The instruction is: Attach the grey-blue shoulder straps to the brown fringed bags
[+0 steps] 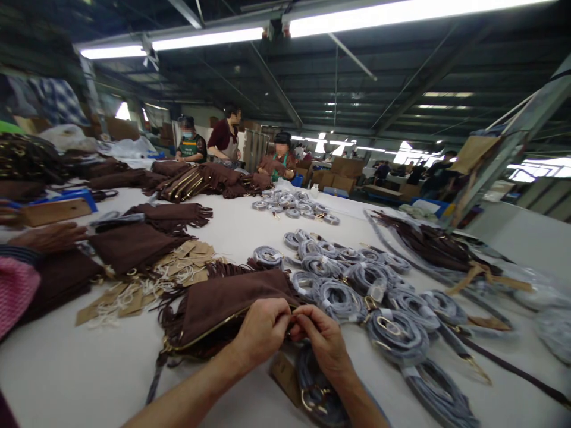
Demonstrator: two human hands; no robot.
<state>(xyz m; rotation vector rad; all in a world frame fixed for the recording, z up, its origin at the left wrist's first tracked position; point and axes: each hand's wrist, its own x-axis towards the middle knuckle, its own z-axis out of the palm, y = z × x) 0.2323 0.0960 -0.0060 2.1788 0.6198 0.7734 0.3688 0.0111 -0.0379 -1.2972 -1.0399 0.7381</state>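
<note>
Right now both my hands meet at the corner of a brown suede fringed clutch bag [223, 306] that lies flat on the white worktable [80, 368], its gold zipper edge facing me. My left hand [261, 330] is curled nearly shut, pinching something small at the bag's end — I cannot tell what — and my right hand [323, 339] pinches the same spot, fingertips touching. A grey wrapped strap coil with a gold clasp [316, 389] lies under my right wrist, more coils [357, 285] just beyond. I judge I am fastening a fitting at that corner; the next move calls for a steady fine pinch.
</note>
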